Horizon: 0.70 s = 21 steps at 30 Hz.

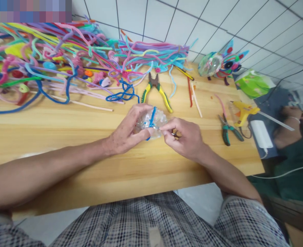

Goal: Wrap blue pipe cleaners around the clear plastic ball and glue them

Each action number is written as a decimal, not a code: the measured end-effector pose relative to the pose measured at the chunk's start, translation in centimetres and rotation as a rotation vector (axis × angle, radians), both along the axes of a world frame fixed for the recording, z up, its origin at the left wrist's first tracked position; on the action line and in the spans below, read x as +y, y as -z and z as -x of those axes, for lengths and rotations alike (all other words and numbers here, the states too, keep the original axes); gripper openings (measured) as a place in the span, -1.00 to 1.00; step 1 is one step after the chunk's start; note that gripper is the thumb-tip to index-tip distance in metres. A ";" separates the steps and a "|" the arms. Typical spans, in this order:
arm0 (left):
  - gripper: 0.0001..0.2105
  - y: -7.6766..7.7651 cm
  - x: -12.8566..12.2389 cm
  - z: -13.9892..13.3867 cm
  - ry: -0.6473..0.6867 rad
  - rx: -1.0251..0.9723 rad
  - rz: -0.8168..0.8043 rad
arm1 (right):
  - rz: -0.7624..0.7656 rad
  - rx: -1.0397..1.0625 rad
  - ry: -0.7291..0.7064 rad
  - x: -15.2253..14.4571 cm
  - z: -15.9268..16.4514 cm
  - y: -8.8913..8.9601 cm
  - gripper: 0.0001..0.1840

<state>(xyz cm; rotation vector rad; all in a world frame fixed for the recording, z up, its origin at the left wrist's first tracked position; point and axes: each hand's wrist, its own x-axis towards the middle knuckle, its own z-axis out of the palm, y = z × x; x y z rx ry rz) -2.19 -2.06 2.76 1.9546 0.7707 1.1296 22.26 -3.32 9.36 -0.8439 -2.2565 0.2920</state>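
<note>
My left hand (127, 132) is wrapped round a clear, bumpy plastic bottle piece (160, 118), thumb in front and fingers behind. A blue pipe cleaner (153, 116) runs round the plastic. At its right side my right hand (183, 135) is closed in a pinch, fingertips close to the blue band. A slim, shiny bit shows at those fingertips and a dark curved bit under the palm; what it is I cannot make out. Just beyond the plastic lie pliers with yellow-green handles (169, 103), jaws pointing away.
Many coloured pipe cleaners (151, 51) are heaped along the back and left. Rightward are teal-handled pliers (226, 132), a yellow glue gun (244, 111), a white box (261, 133) and a colourful bottle animal (218, 65). Another person's arm (290, 128) is beyond the table's right edge.
</note>
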 end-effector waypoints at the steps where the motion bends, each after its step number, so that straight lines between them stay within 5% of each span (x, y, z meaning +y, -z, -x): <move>1: -0.48 -0.1 0.0 0.0 -0.001 0.001 0.004 | 0.015 0.009 -0.004 0.0 0.0 0.0 -0.74; 6: -0.48 -0.2 -0.1 0.2 0.009 0.002 0.062 | 0.170 0.103 -0.054 0.0 -1.1 -1.8 -0.77; 10: -0.46 0.2 0.1 0.2 -0.002 -0.005 0.064 | 0.329 0.250 0.185 2.0 -4.0 -2.7 -0.90; 16: -0.43 0.2 -0.2 -0.2 0.038 -0.009 -0.064 | 0.516 0.132 0.522 6.7 -9.1 1.6 -0.81; 21: -0.43 0.2 -0.4 -0.5 0.105 -0.026 -0.171 | 0.393 -0.139 0.633 7.5 -10.6 4.6 -0.80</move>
